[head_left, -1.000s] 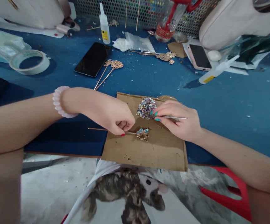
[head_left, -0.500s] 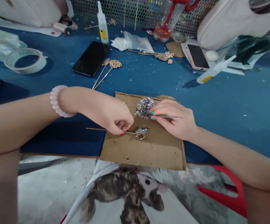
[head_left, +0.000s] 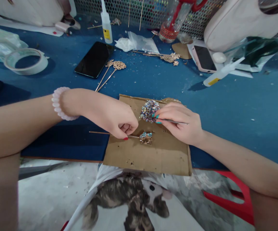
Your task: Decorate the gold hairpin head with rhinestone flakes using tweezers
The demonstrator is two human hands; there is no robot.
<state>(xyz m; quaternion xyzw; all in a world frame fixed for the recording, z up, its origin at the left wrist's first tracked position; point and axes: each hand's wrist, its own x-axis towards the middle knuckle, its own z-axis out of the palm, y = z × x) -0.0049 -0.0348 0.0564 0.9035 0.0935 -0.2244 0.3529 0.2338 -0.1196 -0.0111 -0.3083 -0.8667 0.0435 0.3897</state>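
My left hand [head_left: 114,115] is closed, its thumb and finger pinching the thin stem of a gold hair stick [head_left: 145,138]. The stick lies across a cardboard piece [head_left: 134,157]; blue sparkling stones cover part of its ornate head and bare gold shows on the rest. In my right hand [head_left: 179,122] a slim metal tool [head_left: 174,121] is pinched, pointing left; my fingers hide its tip, so its exact kind is unclear. Those fingertips touch the right edge of a heap of multicoloured rhinestones [head_left: 148,110] on the cardboard, just beyond the hair stick's head.
Beyond my left hand lie a black phone [head_left: 94,60], gold hair sticks [head_left: 119,65] and a tape roll [head_left: 25,62]. Farther back stand a glue bottle [head_left: 106,27] and a red-trimmed clear jug [head_left: 169,29]. Another glue bottle [head_left: 220,75] leans by a pink-edged phone [head_left: 203,58] at right.
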